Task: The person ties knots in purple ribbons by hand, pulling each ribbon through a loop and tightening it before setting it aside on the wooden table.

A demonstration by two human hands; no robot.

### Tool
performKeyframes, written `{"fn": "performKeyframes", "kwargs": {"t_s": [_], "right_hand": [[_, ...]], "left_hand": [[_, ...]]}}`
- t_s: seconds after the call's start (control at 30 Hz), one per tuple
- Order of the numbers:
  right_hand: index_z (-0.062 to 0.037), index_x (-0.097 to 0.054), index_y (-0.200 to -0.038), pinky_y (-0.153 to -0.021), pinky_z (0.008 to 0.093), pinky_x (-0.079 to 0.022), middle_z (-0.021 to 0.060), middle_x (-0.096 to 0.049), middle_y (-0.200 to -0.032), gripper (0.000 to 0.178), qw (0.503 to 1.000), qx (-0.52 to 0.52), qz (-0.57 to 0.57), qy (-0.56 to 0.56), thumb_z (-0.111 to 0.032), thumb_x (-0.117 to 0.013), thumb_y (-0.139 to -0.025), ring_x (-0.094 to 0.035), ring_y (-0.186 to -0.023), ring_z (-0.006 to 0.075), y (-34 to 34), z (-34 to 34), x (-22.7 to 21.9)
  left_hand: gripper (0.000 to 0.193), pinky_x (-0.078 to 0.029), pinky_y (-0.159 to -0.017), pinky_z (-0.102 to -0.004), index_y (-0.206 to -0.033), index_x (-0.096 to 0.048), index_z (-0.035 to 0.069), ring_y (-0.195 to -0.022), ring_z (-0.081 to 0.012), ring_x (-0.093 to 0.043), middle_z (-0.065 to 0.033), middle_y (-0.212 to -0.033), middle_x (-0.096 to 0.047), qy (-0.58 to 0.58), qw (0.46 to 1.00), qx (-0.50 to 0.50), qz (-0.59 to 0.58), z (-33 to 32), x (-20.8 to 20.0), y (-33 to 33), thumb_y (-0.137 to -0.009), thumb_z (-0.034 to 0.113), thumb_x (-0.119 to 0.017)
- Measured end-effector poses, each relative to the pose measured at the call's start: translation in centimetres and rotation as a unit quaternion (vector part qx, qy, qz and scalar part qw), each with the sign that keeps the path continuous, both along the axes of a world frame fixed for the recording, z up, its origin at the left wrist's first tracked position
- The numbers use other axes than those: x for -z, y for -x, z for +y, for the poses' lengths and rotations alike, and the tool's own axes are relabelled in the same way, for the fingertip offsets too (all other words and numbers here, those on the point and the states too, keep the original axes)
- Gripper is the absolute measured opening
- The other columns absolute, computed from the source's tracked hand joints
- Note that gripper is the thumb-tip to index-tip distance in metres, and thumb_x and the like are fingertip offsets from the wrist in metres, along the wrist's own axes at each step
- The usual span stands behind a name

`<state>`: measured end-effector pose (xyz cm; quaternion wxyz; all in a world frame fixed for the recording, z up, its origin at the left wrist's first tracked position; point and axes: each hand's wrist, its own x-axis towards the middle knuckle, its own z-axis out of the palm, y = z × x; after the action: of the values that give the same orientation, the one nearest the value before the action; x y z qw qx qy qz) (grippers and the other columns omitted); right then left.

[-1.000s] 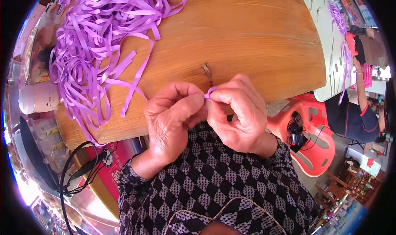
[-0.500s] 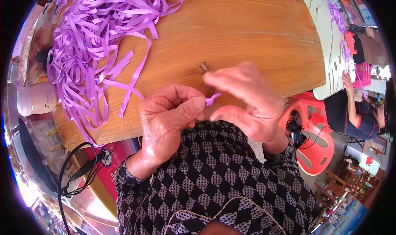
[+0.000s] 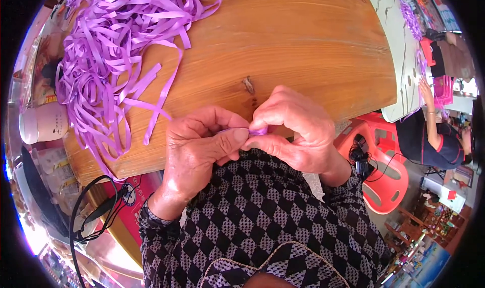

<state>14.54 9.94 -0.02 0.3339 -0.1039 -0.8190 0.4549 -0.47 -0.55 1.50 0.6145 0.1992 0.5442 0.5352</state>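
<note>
My left hand [image 3: 199, 144] pinches a purple ribbon [image 3: 257, 131] between thumb and index finger, just above the near edge of the wooden table. My right hand [image 3: 298, 131] meets it from the right, its thumb and fingertips closed on the same short piece of ribbon. Only a bit of purple shows between the two sets of fingertips; its exact shape is hidden. A strand leads from behind the left hand to a large tangled heap of purple ribbon [image 3: 121, 45] on the table's far left.
The wooden table [image 3: 303, 40] has a dark knot in its top. Black cables [image 3: 96, 227] hang at the lower left near a pale cylindrical container [image 3: 45, 122]. A red plastic chair [image 3: 386, 187] stands at the right. Beyond, a person [image 3: 429, 136] reaches over a white marbled table [image 3: 399, 60].
My right hand, blurred and apart from the ribbon before, has come in and closed on the ribbon end beside my left fingertips. The left hand stays nearly in place.
</note>
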Motion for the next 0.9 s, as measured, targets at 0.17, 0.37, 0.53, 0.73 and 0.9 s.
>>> {"fn": "performKeyframes", "kwargs": {"t_s": [0.17, 0.37, 0.53, 0.73, 0.9], "right_hand": [[-0.0015, -0.059, -0.079, -0.057, 0.0281, -0.04, 0.0073, -0.058, -0.075, 0.019, 0.999, -0.002, -0.008, 0.033, 0.003, -0.071, -0.065, -0.051, -0.063, 0.018, -0.2, -0.2, 0.0], [-0.0009, -0.058, -0.078, -0.058, 0.0277, -0.039, 0.0069, -0.058, -0.075, 0.017, 0.999, -0.008, -0.005, 0.034, 0.004, -0.069, -0.066, -0.051, -0.064, 0.0174, -0.2, -0.3, 0.1], [-0.0001, -0.058, -0.079, -0.061, 0.0272, -0.039, 0.0068, -0.057, -0.076, 0.014, 0.993, -0.023, -0.024, 0.113, 0.003, -0.068, -0.068, -0.051, -0.067, 0.0163, -0.8, -0.4, 0.4], [-0.0004, -0.056, -0.078, -0.062, 0.0262, -0.038, 0.0075, -0.056, -0.078, 0.017, 0.974, 0.007, -0.034, 0.222, 0.003, -0.069, -0.067, -0.049, -0.069, 0.0148, -1.4, -0.9, 0.8], [-0.0012, -0.055, -0.078, -0.061, 0.026, -0.038, 0.007, -0.055, -0.077, 0.018, 0.985, -0.001, -0.043, 0.166, 0.005, -0.068, -0.067, -0.049, -0.068, 0.0146, -1.6, -0.9, 0.7]], "left_hand": [[0.011, -0.039, -0.05, -0.0159, -0.085, -0.061, -0.003, -0.06, -0.0056, -0.054, -0.0046, -0.072, -0.062, -0.015, 1.0, 0.018, 0.013, -0.1, 0.2, -0.1, -0.08, 0.006, -0.064], [0.011, -0.041, -0.055, -0.0164, -0.085, -0.061, -0.003, -0.064, -0.0053, -0.054, -0.0035, -0.073, -0.062, -0.022, 0.998, 0.022, 0.048, -0.2, 0.3, -0.2, -0.08, 0.006, -0.064], [0.009, -0.042, -0.059, -0.0169, -0.084, -0.061, -0.003, -0.066, -0.0056, -0.054, -0.003, -0.073, -0.061, -0.024, 0.997, 0.03, 0.07, -0.8, 0.5, 0.1, -0.079, 0.004, -0.065], [0.009, -0.043, -0.061, -0.0176, -0.084, -0.06, -0.003, -0.066, -0.0065, -0.055, -0.0034, -0.073, -0.061, -0.013, 0.996, 0.019, 0.087, -1.3, 0.4, 0.3, -0.078, 0.002, -0.064], [0.008, -0.043, -0.061, -0.0178, -0.084, -0.06, -0.003, -0.066, -0.0066, -0.055, -0.0032, -0.072, -0.061, -0.008, 0.995, 0.021, 0.099, -1.3, 0.1, 0.5, -0.078, 0.002, -0.064]]}}
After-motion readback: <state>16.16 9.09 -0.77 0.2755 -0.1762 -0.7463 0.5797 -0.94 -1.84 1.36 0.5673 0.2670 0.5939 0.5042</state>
